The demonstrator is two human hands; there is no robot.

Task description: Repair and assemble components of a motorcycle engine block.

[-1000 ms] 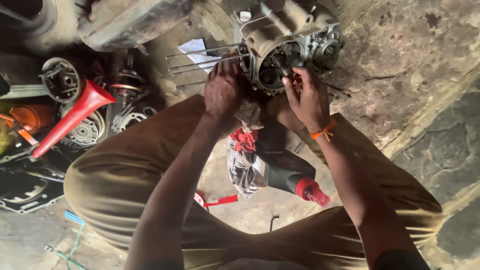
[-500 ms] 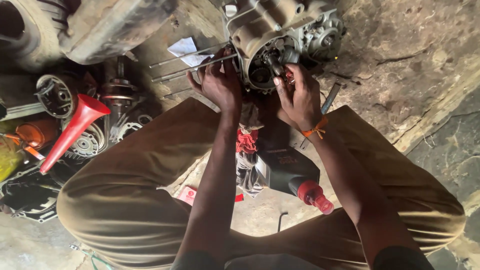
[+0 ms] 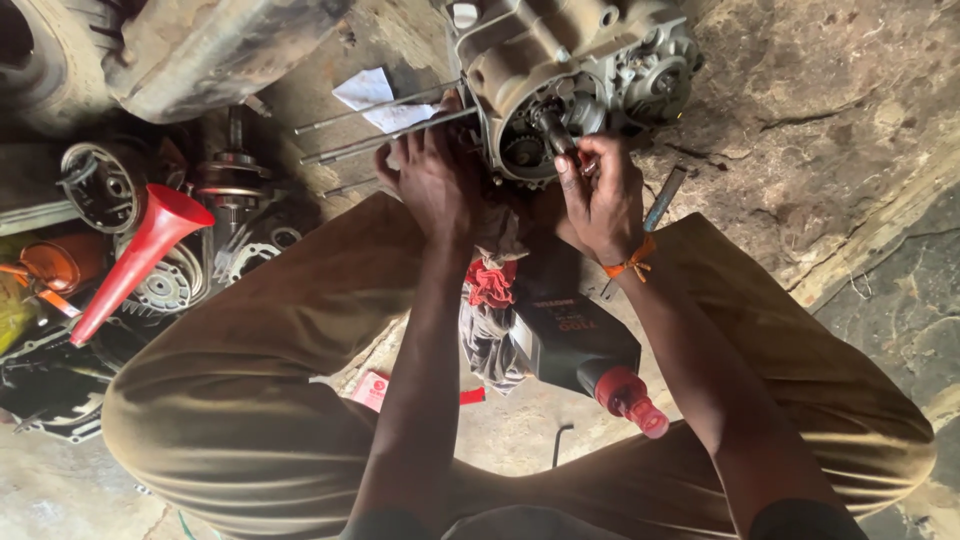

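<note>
Item: grey cast-metal engine case (image 3: 560,70), open-faced, gears and a dark shaft exposed; sits on the rough stone floor (image 3: 830,110) at 12 o'clock, top cut by the frame edge. Long thin steel studs (image 3: 390,125) project from its side toward 9 o'clock.

Open room: bare floor at 2 to 4 o'clock, crossed by a raised stone ledge. Crowded at 9 o'clock: red plastic funnel (image 3: 140,255), round metal clutch and gear parts (image 3: 165,285), orange container (image 3: 55,262). Between the knees at 6 o'clock: black plastic oil bottle with red cap (image 3: 580,345), red-and-grey rag (image 3: 490,310). A slim dark tool (image 3: 663,200) lies just beside the right wrist.

Left hand (image 3: 432,180): fingers curled against the case's lower left edge, by the studs; whether it grips anything cannot be told.

Right hand (image 3: 598,195): orange thread at the wrist, fingertips pinched on a small part at the case's open face, directly below the shaft, touching the case.
</note>
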